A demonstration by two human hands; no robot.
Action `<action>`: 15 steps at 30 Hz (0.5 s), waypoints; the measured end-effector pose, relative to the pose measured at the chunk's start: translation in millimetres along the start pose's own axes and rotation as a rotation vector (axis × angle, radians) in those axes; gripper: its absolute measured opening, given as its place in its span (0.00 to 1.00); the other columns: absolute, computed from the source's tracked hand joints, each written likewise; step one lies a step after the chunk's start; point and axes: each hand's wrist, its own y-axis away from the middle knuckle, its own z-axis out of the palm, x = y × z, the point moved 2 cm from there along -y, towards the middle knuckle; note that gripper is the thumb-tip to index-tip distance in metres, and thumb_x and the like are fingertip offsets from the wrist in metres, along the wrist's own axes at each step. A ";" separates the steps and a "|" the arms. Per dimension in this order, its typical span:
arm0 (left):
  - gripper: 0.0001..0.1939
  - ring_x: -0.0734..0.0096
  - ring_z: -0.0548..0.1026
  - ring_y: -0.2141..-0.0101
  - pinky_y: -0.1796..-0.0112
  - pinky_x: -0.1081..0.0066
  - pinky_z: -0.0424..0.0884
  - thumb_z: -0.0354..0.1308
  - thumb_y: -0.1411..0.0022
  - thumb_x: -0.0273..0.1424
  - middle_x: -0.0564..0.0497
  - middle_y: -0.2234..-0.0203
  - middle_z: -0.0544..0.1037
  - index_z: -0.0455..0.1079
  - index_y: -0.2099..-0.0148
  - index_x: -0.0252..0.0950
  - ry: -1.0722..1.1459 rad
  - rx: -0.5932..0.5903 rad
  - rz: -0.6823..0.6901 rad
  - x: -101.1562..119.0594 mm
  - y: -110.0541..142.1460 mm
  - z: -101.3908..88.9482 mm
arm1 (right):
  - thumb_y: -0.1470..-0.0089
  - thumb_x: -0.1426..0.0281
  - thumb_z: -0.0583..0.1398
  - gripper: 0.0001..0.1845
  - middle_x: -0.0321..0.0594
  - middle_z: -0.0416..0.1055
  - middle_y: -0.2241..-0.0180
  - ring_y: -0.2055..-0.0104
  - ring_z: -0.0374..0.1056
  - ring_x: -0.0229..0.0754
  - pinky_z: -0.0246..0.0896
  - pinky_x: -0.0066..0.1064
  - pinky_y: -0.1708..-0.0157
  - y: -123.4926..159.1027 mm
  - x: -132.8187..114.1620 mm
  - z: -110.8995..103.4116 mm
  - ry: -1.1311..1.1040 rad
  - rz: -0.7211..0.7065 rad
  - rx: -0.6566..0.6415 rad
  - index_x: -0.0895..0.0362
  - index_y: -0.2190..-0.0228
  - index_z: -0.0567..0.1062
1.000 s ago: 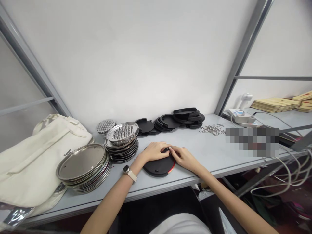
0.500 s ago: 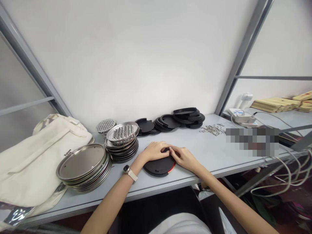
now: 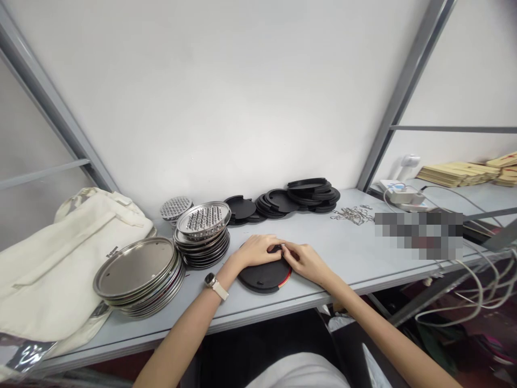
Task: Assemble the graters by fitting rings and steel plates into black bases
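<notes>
A black round disc (image 3: 262, 276) lies flat on the grey table in front of me, a red and yellow strip showing along its right edge. Across the disc's far part rests my left hand (image 3: 257, 251), its thumb and fingers closed on the rim; a pale-strapped watch (image 3: 216, 285) is on that wrist. My right hand (image 3: 302, 262) pinches at the far right rim, fingertips against those of the left. Whatever small thing sits between the right fingertips is too hidden to name. Behind the hands, more black discs (image 3: 283, 202) lie heaped along the wall.
To the left stand a stack of round metal trays (image 3: 137, 269), a stack topped by perforated metal grater discs (image 3: 204, 220), and a cream cloth bag (image 3: 72, 253). Small metal chains (image 3: 353, 215) lie at the right, near white cables (image 3: 480, 280) and a pixelated patch. Yellowish flat pieces (image 3: 456, 174) are stacked beyond.
Both hands stay at the disc's far rim, with only slight movement of the fingertips. The view shifts very slightly; the disc and the stacks keep their places.
</notes>
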 end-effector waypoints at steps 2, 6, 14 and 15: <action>0.16 0.73 0.67 0.73 0.70 0.74 0.58 0.51 0.38 0.35 0.55 0.72 0.69 0.69 0.48 0.47 -0.001 -0.006 -0.004 0.0 -0.1 0.1 | 0.39 0.66 0.46 0.19 0.37 0.72 0.78 0.79 0.63 0.38 0.53 0.26 0.75 0.1 -0.2 0.1 -0.004 0.000 -0.002 0.58 0.56 0.73; 0.17 0.73 0.66 0.73 0.70 0.74 0.58 0.51 0.38 0.34 0.56 0.73 0.69 0.68 0.47 0.48 -0.002 -0.003 0.002 0.4 -0.2 -0.1 | 0.39 0.67 0.46 0.19 0.36 0.70 0.79 0.80 0.62 0.37 0.52 0.26 0.76 0.1 -0.3 0.1 -0.005 -0.003 0.003 0.57 0.56 0.73; 0.18 0.74 0.66 0.73 0.70 0.75 0.58 0.51 0.38 0.35 0.55 0.72 0.69 0.67 0.46 0.47 -0.005 -0.012 0.009 0.8 -0.3 -0.2 | 0.39 0.67 0.47 0.19 0.35 0.69 0.81 0.81 0.61 0.36 0.52 0.26 0.76 0.3 -0.1 -0.6 0.007 -0.013 0.012 0.57 0.56 0.74; 0.18 0.74 0.66 0.73 0.70 0.75 0.59 0.51 0.38 0.35 0.55 0.72 0.69 0.67 0.45 0.47 -0.007 -0.015 0.008 0.7 -0.3 -0.2 | 0.39 0.67 0.47 0.19 0.35 0.68 0.81 0.81 0.61 0.36 0.52 0.26 0.76 0.4 -0.1 -0.6 0.008 -0.012 0.012 0.57 0.56 0.74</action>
